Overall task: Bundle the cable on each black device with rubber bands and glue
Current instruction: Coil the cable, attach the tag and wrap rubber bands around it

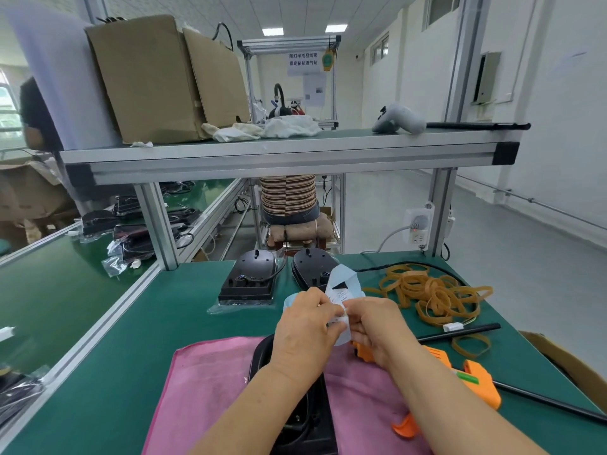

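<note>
My left hand [307, 326] and my right hand [377, 323] meet above the pink cloth [210, 385], both pinching a pale blue label sheet [345, 284] with white stickers on it. Under my forearms a black device [295, 412] lies on the cloth, mostly hidden. Two more black devices [251, 277] [310, 266] lie on the green mat beyond my hands. A heap of tan rubber bands [430, 293] lies to the right, with one loose band [471, 344] nearer me. An orange glue gun [473, 379] lies beside my right forearm.
A thin black rod [460, 333] and the glue gun's black cable [558, 402] cross the mat on the right. An aluminium shelf [289, 156] overhead carries a cardboard box [157, 80], white rags and a grey tool. A green conveyor [65, 284] with bagged devices runs left. A person sits ahead.
</note>
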Tool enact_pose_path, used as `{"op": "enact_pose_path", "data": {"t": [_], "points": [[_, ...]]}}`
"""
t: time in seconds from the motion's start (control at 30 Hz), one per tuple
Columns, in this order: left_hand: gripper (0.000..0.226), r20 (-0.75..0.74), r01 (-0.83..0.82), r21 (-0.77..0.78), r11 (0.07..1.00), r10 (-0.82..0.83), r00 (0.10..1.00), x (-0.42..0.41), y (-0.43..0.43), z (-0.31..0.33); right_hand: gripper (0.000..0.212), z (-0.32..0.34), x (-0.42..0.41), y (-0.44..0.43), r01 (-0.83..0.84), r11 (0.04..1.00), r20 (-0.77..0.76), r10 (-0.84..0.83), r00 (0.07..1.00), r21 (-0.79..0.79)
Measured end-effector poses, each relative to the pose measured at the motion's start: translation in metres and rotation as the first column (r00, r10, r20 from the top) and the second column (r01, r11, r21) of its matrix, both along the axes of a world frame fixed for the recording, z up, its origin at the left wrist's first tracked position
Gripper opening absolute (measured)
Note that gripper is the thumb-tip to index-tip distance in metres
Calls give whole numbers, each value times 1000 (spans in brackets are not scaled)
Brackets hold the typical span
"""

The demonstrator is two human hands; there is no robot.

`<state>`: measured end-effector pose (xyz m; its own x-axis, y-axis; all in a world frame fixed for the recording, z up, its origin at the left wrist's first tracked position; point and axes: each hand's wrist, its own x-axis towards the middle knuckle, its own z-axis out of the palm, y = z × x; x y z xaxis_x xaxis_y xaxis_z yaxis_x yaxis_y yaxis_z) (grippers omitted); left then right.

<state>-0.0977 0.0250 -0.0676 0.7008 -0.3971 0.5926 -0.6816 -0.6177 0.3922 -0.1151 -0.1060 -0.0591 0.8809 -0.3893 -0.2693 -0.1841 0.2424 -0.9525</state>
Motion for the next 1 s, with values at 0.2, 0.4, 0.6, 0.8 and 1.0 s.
{"op": "enact_pose_path", "data": {"t": [0.2, 0.4, 0.6, 0.8, 1.0], "points": [[21, 253, 43, 88, 995, -64, 965, -3, -3, 5, 24, -1, 4, 0, -51, 998, -15, 51, 999, -29], [18, 145, 39, -56, 998, -30, 989, -8, -4, 0, 10, -8, 10, -6, -24, 997, -8, 23, 1000, -76], [12, -677, -368, -653, 662, -292, 676, -1, 18, 18, 28, -13, 8, -33, -137, 508, -200, -70, 977, -850], [1, -691, -490, -722, 489, -550, 468, -4, 38, 24, 22, 3, -3, 11, 40, 617, 147, 123, 982, -786], [6, -673, -435, -739, 515, -521, 526, -9, 47, 23, 12, 13, -2, 45, -319, 928, 77, 338, 938, -192]]}}
